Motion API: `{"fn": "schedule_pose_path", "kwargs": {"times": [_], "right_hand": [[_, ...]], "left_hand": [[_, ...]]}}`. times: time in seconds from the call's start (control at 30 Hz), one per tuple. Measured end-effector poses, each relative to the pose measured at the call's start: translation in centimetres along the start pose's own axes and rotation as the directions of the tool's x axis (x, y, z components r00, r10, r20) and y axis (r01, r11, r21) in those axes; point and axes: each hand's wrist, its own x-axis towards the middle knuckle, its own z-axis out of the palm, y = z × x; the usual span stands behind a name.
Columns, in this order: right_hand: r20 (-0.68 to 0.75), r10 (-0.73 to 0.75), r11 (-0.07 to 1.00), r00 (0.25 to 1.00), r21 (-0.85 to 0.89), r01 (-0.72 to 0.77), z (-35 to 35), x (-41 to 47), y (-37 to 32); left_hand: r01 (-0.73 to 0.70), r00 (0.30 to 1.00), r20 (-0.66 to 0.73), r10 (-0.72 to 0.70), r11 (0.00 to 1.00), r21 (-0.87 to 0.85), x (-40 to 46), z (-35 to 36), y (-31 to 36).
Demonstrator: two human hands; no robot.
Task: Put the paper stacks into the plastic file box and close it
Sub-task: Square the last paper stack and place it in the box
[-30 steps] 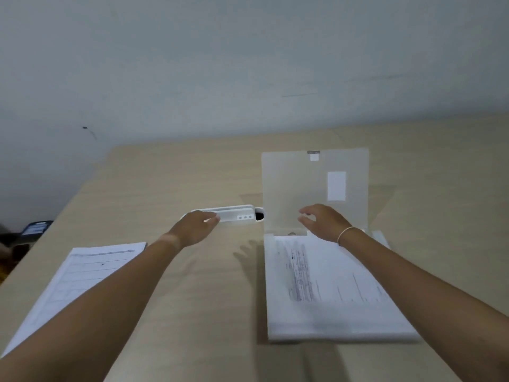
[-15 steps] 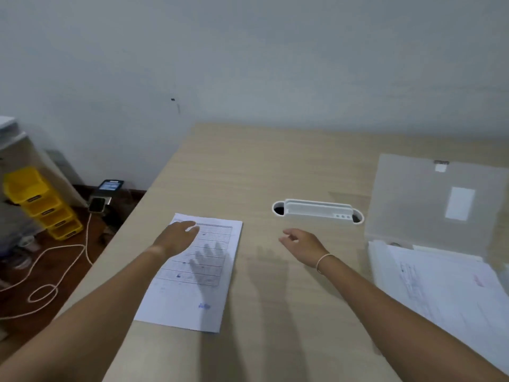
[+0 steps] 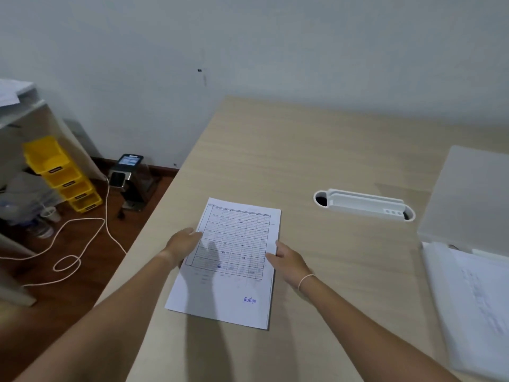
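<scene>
A thin paper stack (image 3: 234, 260) with a printed table and blue writing lies on the wooden table near its left edge. My left hand (image 3: 183, 245) touches the stack's left edge, fingers on the sheet. My right hand (image 3: 287, 260) rests against its right edge. Both sets of fingers are at the edges; whether they grip is unclear. The translucent plastic file box (image 3: 468, 299) lies at the right with its lid (image 3: 473, 197) standing up, and printed papers lie inside it.
A white cable grommet cover (image 3: 363, 204) is set in the table (image 3: 316, 150) between the stack and the box. Left of the table, on the floor, are yellow stacked bins (image 3: 62, 175), a white cable (image 3: 82, 244) and a small device (image 3: 126, 169).
My view swung left from the file box to the loose stack. My right hand left the box and crossed to the stack's right edge; my left hand moved to its left edge.
</scene>
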Motion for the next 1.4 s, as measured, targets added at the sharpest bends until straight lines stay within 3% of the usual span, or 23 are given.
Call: {"fn": "schedule_pose_path", "kwargs": {"times": [0.17, 0.47, 0.63, 0.8, 0.93, 1.0, 1.13, 1.27, 1.4], "right_hand": [[-0.050, 0.024, 0.999, 0.998, 0.036, -0.022, 0.5, 0.0, 0.3], [-0.055, 0.070, 0.964, 0.996, 0.262, -0.053, 0.2, 0.0, 0.9], [-0.038, 0.068, 0.954, 0.997, 0.295, -0.054, 0.4, -0.4, 0.7], [-0.042, 0.056, 0.956, 0.998, 0.289, -0.041, 0.5, -0.4, 0.8], [-0.033, 0.063, 0.944, 0.997, 0.326, -0.049, 0.5, -0.3, 0.8], [-0.033, 0.079, 0.932, 0.996, 0.357, -0.062, 0.5, 0.0, 1.0], [-0.031, 0.098, 0.916, 0.995, 0.393, -0.078, 0.2, 0.2, 0.9], [-0.064, 0.094, 0.914, 0.994, 0.400, -0.061, -0.5, 0.3, 0.6], [-0.079, 0.141, 0.833, 0.987, 0.549, -0.075, -1.6, 0.8, 0.1]], "left_hand": [[0.033, 0.994, 0.103, -0.022, 0.994, -0.105, 0.3, 0.6, 0.2], [0.048, 0.999, 0.000, -0.048, 0.994, -0.100, 0.5, 2.4, 2.0], [0.094, 0.994, -0.068, -0.087, 0.989, 0.114, 0.4, 2.9, 2.0], [0.083, 0.996, 0.052, -0.075, 0.980, -0.179, 1.0, 2.5, 1.9], [0.098, 0.995, 0.015, -0.101, 0.909, -0.405, 1.1, 1.9, 1.6], [0.110, 0.993, 0.021, -0.112, 0.897, -0.427, 1.2, 1.7, 1.4], [0.035, 0.999, 0.047, -0.022, 0.952, -0.304, 0.8, 1.7, 1.7], [-0.070, 0.996, 0.027, 0.084, 0.941, -0.332, 0.2, 1.7, 2.6], [-0.163, 0.982, 0.026, 0.189, 0.899, -0.407, -0.2, 1.6, 4.2]]}}
